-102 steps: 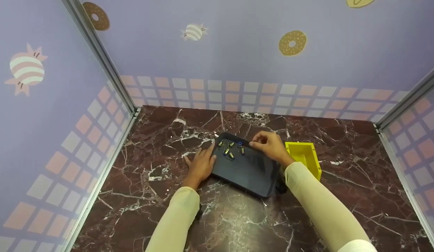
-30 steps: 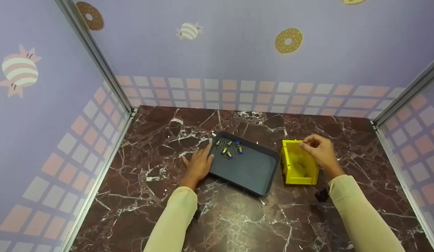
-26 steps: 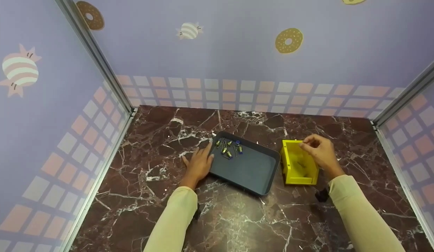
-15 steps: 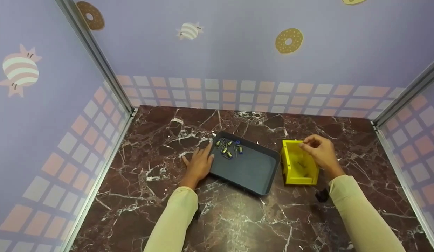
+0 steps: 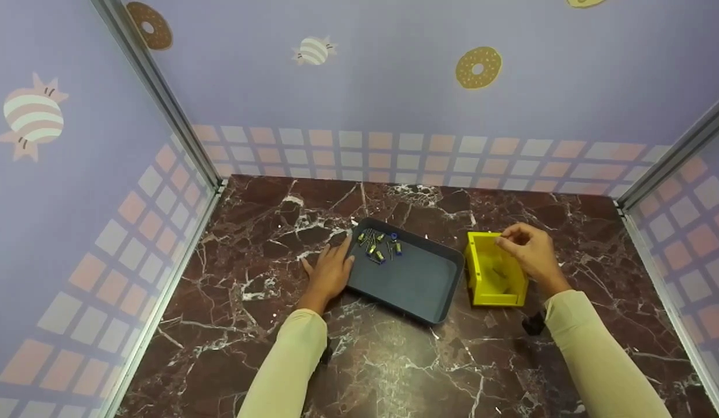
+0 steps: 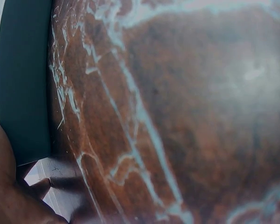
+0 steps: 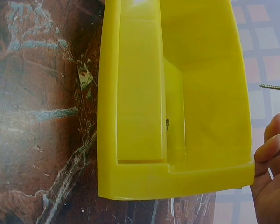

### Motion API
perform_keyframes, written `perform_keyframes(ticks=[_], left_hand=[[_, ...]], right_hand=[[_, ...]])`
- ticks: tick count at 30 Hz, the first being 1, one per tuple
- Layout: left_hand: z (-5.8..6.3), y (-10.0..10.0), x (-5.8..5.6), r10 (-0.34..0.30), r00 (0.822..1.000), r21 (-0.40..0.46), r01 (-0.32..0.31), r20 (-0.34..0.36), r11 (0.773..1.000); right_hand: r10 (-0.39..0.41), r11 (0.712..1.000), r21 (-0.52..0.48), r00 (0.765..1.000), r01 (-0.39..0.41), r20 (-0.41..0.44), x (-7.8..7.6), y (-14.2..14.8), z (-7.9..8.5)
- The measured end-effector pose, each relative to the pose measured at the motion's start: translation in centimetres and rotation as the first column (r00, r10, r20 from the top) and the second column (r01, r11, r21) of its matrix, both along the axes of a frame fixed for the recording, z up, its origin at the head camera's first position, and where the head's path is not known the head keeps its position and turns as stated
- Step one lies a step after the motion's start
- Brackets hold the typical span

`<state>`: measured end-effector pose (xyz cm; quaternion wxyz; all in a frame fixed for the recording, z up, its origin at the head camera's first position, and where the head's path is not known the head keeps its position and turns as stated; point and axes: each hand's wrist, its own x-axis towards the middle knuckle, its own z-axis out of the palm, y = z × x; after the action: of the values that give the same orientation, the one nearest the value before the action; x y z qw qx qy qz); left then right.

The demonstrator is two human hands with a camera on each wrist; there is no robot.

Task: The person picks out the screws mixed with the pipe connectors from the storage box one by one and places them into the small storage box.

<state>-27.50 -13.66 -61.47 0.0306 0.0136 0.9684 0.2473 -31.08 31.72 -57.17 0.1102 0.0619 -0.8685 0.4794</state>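
1. Screw (image 7: pixel 274 87): pinched between the fingertips of the right hand (image 5: pixel 532 252), threaded end jutting out; the rest is cut off in the right wrist view. Those fingers are curled round it, raised over the bin's right side.
2. Yellow bin (image 5: pixel 473 278): beneath and just left of the right fingers. At least one loose screw (image 7: pixel 167 124) lies inside, partly hidden by the bin's wall.
3. Risk: the piece is thin and held in a small pinch. If that grip loosens or twists, it could strike the rim and bounce to the table (image 5: pixel 394 377), the fingers being near the bin's edge. A knuckle catching the wall might also nudge the bin.
4. Dark tray (image 5: pixel 411 284): left of the right fingers, near the bin. The left hand (image 5: pixel 330 273) has its fingers extended, resting along the tray's left edge, gripping nothing.
5. Small yellow-and-blue pieces (image 5: pixel 380 256), with thin screws among them: in the tray, just right of the left fingertips. I judge that a hard push there could slide the tray into the bin or set the loose pieces rolling.
6. Beyond both hands: patterned wall (image 5: pixel 388 87).
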Motion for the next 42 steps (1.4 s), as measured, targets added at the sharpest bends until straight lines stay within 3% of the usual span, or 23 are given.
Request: perform_keyframes(ticks=[20,30,37,42], left_hand=[[0.1,0.0,-0.1,0.010,1.000,-0.014,-0.010,0.004,1.000],[0.2,0.1,0.0,0.020,1.000,0.009,-0.020,0.023,1.000],[0.1,0.0,0.0,0.025,1.000,-0.002,-0.025,0.019,1.000],[0.0,0.1,-0.1,0.021,1.000,0.009,-0.021,0.011,1.000]], right_hand=[[0.015,1.000,0.014,1.000,-0.016,0.024,0.0,-0.7,0.7],[0.074,0.997,-0.028,0.997,-0.074,-0.003,0.9,-4.2,2.1],[0.117,0.991,-0.065,0.992,-0.113,0.053,0.1,-6.5,0.5],[0.155,0.984,-0.099,0.988,-0.151,0.029,-0.3,-8.6,0.4]])
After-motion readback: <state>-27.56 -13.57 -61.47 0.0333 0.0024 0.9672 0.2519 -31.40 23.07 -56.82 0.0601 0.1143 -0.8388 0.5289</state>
